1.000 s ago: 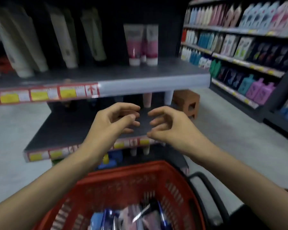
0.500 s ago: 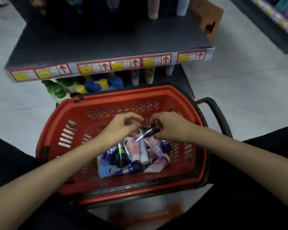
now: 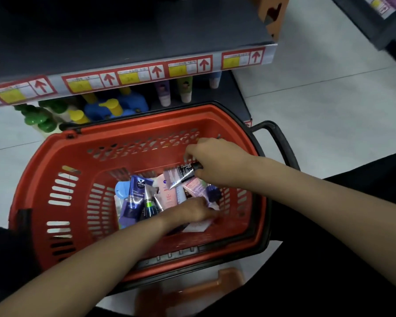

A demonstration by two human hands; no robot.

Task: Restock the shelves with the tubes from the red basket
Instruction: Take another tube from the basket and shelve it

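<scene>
Head view looks down into the red basket (image 3: 44,161). The right hand (image 3: 217,162) pinches a silver tube (image 3: 183,176) by its black cap end, just above the pile (image 3: 146,200). The left hand (image 3: 190,211) is down among the tubes at the near side and is blurred, so whether it grips anything cannot be told. The hands are apart.

The cap-end pinch looks slight, so the tube could swing or slip back into the basket on the way up. The left hand's rummaging could also drag neighbouring tubes along or flick one over the rim.

The basket holds a loose heap of tubes, blue, pink, white and dark, lying crossed. The dark shelf (image 3: 124,37) beyond it carries price labels (image 3: 133,76) along its edge. Under it stand a few upright tubes (image 3: 185,92) and bottles (image 3: 114,106).
</scene>
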